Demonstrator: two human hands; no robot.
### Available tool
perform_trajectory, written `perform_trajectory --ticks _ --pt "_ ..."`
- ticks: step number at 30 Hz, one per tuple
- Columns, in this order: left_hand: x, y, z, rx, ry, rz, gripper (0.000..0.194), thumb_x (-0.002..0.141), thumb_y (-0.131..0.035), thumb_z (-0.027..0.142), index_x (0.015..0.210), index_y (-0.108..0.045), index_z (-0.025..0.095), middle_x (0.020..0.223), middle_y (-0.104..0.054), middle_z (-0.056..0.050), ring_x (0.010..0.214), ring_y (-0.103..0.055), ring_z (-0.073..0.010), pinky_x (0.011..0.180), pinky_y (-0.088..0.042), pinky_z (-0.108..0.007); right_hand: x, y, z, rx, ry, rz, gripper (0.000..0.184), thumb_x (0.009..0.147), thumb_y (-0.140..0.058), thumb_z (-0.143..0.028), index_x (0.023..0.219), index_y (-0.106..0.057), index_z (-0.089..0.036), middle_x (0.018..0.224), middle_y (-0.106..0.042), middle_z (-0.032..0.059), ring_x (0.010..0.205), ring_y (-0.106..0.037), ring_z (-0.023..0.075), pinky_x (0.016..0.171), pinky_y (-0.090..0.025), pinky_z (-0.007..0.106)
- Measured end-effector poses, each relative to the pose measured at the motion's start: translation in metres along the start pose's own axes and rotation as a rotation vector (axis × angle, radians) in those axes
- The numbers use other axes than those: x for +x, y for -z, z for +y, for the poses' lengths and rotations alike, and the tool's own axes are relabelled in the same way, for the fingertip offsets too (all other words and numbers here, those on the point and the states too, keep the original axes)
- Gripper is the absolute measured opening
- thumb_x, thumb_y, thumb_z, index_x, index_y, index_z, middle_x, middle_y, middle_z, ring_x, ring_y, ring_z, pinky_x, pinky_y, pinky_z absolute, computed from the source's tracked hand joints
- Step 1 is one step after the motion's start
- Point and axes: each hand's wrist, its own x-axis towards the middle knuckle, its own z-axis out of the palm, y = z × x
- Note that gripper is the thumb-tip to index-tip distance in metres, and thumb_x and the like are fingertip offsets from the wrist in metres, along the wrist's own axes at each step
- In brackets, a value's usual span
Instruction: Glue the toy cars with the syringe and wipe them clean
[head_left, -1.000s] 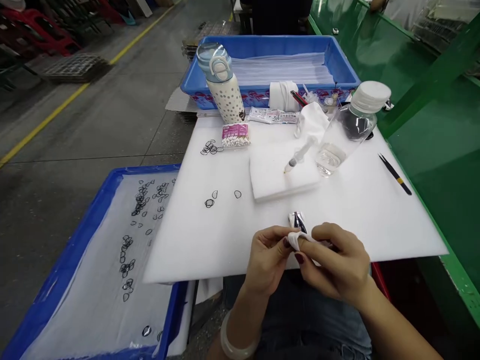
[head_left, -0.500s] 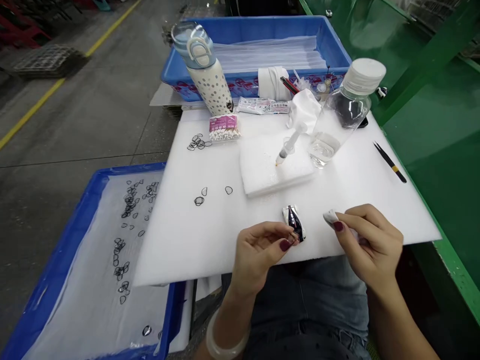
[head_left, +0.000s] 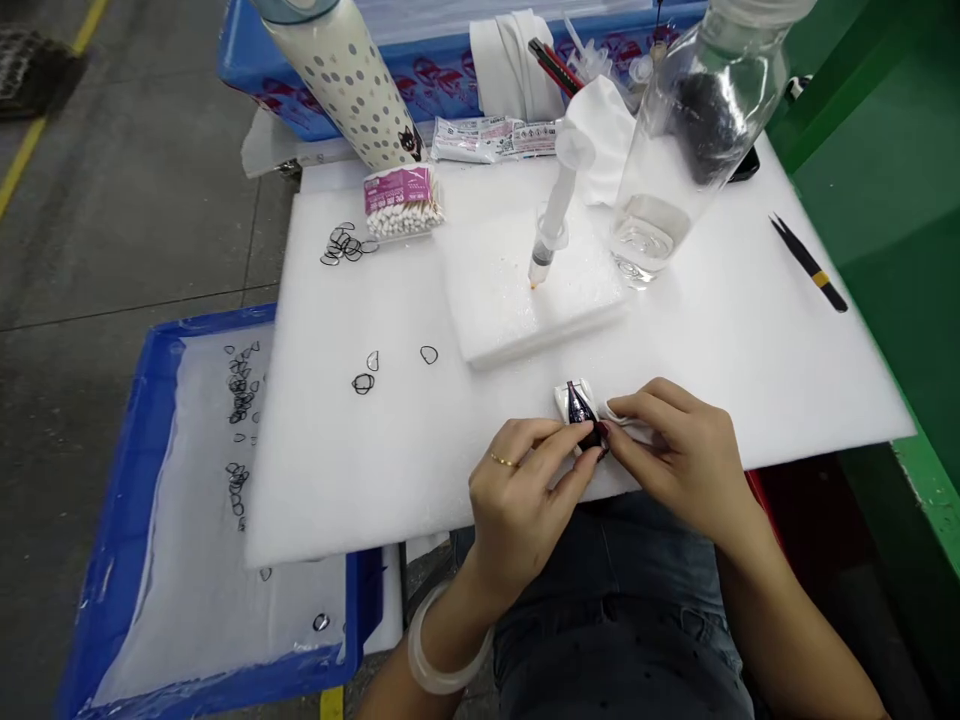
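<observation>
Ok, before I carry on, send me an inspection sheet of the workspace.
Surface: white board, raised pad on it.
Things: piece by the board's near edge; rings loose at left.
Clutter: syringe on the pad; swabs, tweezers, bottle, flask around it.
Hands: left hand at the piece, grip unclear; right hand holds a cloth.
Cables: nothing seen.
Surroundings: blue tray with more rings at left, bin behind, green panel at right.
</observation>
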Motion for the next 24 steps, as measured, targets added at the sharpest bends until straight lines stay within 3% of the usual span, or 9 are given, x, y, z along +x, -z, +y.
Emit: perform_trajectory --ticks 5,10,24 --pt "0.0039 0.0055 -0.002 -0.042 0.171 -0.047 0.019 0.084 -0.074 0.014 0.103 -0.073 0.016 0.097 -0.069 -0.005 0.092 -0.067 -0.0164 0.085 -0.057 -0.03 0.0011 0.0027 -0.0002 -0.006 -0.013 -0.033 0.01 0.092 -0.063 -0.021 0.093 -0.07 -0.015 0.078 -0.06 -0.0009 0.054 -0.049 0.0041 0.048 -0.036 0.019" --pt "0.0052 0.0057 -0.0014 -0.041 0.211 -0.057 0.019 0.085 -0.071 0.016 0.104 -0.073 0.016 0.123 -0.07 -0.01 0.112 -0.066 -0.022 0.098 -0.055 -0.037 0.0014 0.0021 0.0006 -0.023 -0.012 -0.029 0.01 0.093 -0.063 -0.022 0.093 -0.07 -0.015 0.078 -0.06 -0.0007 0.054 -0.049 0.0044 0.049 -0.035 0.02" --pt "0.0058 0.0045 -0.0013 -0.024 0.203 -0.05 0.02 0.085 -0.07 0.016 0.105 -0.072 0.017 0.119 -0.072 -0.009 0.11 -0.068 -0.0214 0.097 -0.056 -0.038 0.0018 0.0061 -0.0034 0.0 -0.054 -0.1 0.009 0.093 -0.063 -0.023 0.092 -0.067 -0.016 0.078 -0.06 -0.0016 0.056 -0.049 0.0051 0.05 -0.034 0.02"
